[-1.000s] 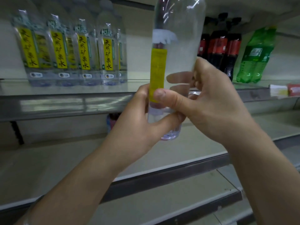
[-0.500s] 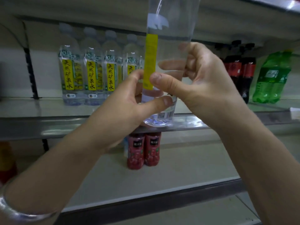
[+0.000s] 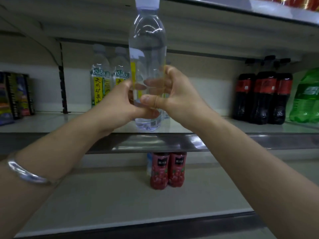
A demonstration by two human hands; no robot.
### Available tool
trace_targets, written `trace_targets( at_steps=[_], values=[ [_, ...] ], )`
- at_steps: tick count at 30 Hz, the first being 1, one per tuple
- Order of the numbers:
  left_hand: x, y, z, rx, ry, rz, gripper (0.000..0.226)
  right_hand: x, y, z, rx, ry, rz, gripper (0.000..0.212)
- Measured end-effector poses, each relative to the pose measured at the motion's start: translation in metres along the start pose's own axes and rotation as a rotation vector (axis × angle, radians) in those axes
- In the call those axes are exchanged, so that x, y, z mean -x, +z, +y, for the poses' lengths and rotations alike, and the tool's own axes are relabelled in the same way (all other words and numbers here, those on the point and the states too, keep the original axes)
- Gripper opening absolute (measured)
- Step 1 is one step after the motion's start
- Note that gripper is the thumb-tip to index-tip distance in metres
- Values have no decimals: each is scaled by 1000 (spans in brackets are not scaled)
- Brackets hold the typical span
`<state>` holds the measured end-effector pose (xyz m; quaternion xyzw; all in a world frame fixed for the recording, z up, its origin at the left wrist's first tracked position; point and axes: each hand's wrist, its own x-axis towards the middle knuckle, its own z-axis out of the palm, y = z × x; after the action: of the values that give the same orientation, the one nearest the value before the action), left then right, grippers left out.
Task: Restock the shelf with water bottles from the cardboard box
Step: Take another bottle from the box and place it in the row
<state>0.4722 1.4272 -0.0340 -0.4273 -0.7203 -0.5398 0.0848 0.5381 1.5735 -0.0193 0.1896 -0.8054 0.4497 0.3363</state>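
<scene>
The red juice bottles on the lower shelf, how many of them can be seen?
2. One red juice bottle stands on the lower shelf, the other red juice bottle right beside it on the right, touching. A pale bottle shows behind them; more may be hidden.

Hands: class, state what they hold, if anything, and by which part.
Both hold one water bottle upright by its lower body: left hand from the left, right hand from the right, above its base.

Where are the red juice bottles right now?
In the head view, the red juice bottles stand centre on the lower shelf, just under the front edge of the shelf above and directly below the held water bottle.
</scene>
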Motion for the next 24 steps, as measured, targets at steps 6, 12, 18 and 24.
trace_targets(
  at_steps=[6, 12, 18, 24],
  values=[
    [-4, -17, -17, -36, -53, 16, 88, -19, 19, 18, -101, 46, -70, 56],
    [-3, -29, -27, -121, -73, 54, 81, -33, 34, 29, -106, 69, -177, 50],
    [-3, -37, -26, -221, -125, 121, 82, -43, 43, 24, -105, 117, -254, 42],
    [-3, -46, -29, -333, -195, 191, 101, -54, 62, 15, -61, 198, -249, 37]
  ],
)
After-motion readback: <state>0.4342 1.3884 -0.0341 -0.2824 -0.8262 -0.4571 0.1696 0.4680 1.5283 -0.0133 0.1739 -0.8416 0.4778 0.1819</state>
